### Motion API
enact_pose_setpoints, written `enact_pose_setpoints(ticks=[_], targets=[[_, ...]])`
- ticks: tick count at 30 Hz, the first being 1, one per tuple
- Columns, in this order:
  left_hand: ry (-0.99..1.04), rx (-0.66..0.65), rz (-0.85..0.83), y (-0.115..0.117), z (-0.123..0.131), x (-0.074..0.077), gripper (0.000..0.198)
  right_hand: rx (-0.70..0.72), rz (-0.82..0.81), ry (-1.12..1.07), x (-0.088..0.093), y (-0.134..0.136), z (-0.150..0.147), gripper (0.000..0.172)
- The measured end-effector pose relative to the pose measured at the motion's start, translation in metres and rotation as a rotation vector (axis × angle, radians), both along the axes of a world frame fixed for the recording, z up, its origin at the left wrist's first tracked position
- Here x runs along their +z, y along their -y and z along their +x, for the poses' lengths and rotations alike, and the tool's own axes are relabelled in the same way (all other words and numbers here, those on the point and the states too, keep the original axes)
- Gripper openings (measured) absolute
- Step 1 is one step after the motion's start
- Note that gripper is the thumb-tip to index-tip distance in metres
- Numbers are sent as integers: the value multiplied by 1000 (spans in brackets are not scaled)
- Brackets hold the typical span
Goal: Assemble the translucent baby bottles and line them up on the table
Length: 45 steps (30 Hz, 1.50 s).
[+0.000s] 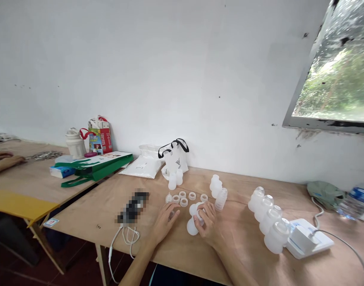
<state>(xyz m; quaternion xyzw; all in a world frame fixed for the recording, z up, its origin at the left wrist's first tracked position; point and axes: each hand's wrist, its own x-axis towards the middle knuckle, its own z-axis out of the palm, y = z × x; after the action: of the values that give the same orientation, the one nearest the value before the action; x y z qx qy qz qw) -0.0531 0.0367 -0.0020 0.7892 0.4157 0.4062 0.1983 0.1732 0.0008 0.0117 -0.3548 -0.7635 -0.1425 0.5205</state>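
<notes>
My right hand [209,220] has its fingers wrapped round a frosted white bottle [201,214], which looks like a baby bottle. Right beside it on the table are other frosted bottles [192,227], partly hidden by the hand. My left hand [165,221] is curled low over the table, with what looks like a clear plastic ring [171,215] between thumb and fingers. Several loose clear rings [183,202] lie just beyond the hands, along with a pointed nipple-like piece [169,197]. A bottle with a clear cap [221,198] stands past my right hand.
Several capped bottles [268,207] form a row at right, beside a white box [307,238] with a cable. More bottles [176,179] stand before a white tote bag [175,159]. A blurred dark device [134,207] with a white cord lies left. Another person's hands [7,162] rest on the neighbouring table.
</notes>
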Motion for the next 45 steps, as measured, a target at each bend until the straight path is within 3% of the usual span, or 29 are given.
enact_pose_setpoints(ticks=[7,11,16,21,25,36,45], targets=[[-213,197,267,0,26,-24,28,-10,53,-6,-2,4,4,18],[-466,331,336,4,49,-34,45,20,46,16,-1,5,1,15],[-635,336,377,-20,71,-30,63,40,42,41,0,5,0,8],[-650,377,263,-42,84,-40,54,43,51,89,0,5,-1,8],[-697,339,284,-46,85,-48,50,42,36,125,-2,3,-1,11],[-705,356,278,-38,86,-27,43,24,8,132,-7,-1,2,13],[-706,307,255,-29,92,-26,43,4,-39,114,-6,1,5,11]])
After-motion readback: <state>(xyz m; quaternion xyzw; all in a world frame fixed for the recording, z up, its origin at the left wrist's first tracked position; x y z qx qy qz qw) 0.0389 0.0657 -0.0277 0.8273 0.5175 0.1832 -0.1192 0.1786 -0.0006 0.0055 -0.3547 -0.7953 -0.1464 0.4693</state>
